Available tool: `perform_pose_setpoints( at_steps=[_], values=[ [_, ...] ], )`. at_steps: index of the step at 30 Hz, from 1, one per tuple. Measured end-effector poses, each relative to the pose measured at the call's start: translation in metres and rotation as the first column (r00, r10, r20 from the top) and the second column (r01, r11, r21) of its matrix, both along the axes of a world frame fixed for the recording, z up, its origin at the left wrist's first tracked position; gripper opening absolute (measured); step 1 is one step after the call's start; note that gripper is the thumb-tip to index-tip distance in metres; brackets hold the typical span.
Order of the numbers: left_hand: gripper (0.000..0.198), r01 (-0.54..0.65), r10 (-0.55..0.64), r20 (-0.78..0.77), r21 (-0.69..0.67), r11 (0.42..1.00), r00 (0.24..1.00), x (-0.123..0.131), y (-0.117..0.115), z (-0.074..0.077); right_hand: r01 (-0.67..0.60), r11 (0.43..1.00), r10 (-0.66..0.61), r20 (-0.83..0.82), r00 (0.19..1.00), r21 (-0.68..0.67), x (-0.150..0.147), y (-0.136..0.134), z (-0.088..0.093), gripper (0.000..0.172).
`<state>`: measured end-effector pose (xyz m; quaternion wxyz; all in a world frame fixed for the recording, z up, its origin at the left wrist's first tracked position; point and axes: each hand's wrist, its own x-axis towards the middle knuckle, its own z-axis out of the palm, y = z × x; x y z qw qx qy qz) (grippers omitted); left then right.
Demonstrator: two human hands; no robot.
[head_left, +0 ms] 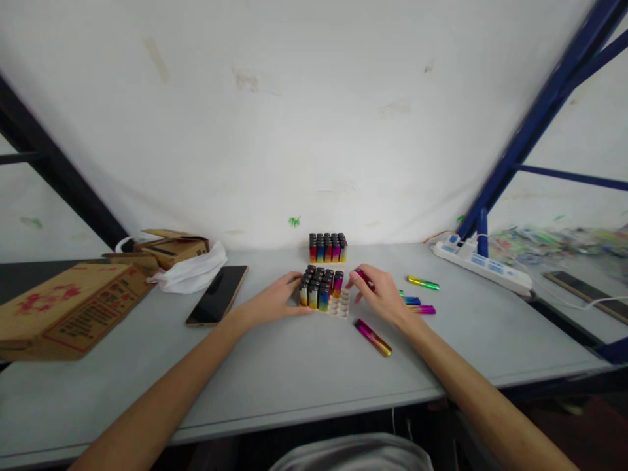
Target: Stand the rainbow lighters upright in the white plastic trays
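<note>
A pale tray (339,307) with round pockets stands in the middle of the table, partly filled with upright black-topped lighters (314,294). Its right front pockets are bare. My left hand (277,297) wraps the tray's left side, thumb along the near edge and fingers toward the back. At the tray's right, my right hand (380,291) pinches a dark-topped purple lighter, partly hidden by the fingers. A purple-to-gold lighter (373,337) lies flat in front of that hand. To its right lie a green-yellow lighter (422,282) and several others, including a purple one (422,309).
Behind the tray stands another block of upright lighters (328,248) near the wall. A phone (218,296), a white plastic bag (193,271) and cardboard boxes (78,307) are at left. A power strip (483,267) with cables lies at right, beside a blue metal frame (510,154).
</note>
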<state>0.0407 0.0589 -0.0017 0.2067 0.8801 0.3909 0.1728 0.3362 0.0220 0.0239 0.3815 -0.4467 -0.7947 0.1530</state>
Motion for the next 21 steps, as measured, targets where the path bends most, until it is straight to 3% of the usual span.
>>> perform_pose_setpoints(
  at_steps=[4, 8, 12, 21],
  values=[
    [0.075, -0.002, 0.002, -0.001, -0.007, 1.0, 1.0, 0.001, -0.001, 0.001, -0.031, 0.995, 0.02, 0.111, 0.994, 0.091, 0.001, 0.002, -0.002, 0.043],
    [0.074, -0.021, 0.021, -0.01, -0.016, 1.0, 1.0, 0.002, -0.002, 0.004, 0.056, 0.998, -0.058, 0.074, 0.996, 0.022, 0.0, 0.004, -0.008, 0.048],
    [0.075, -0.023, 0.024, 0.008, -0.024, 0.999, 1.0, 0.002, -0.002, 0.004, 0.014, 1.0, -0.012, 0.084, 0.996, -0.019, -0.003, 0.005, -0.012, 0.045],
    [0.076, -0.016, 0.016, -0.013, -0.005, 1.0, 1.0, 0.001, -0.001, 0.002, -0.067, 0.998, 0.057, 0.393, 0.918, 0.013, -0.01, 0.006, -0.01, 0.033]
  ],
)
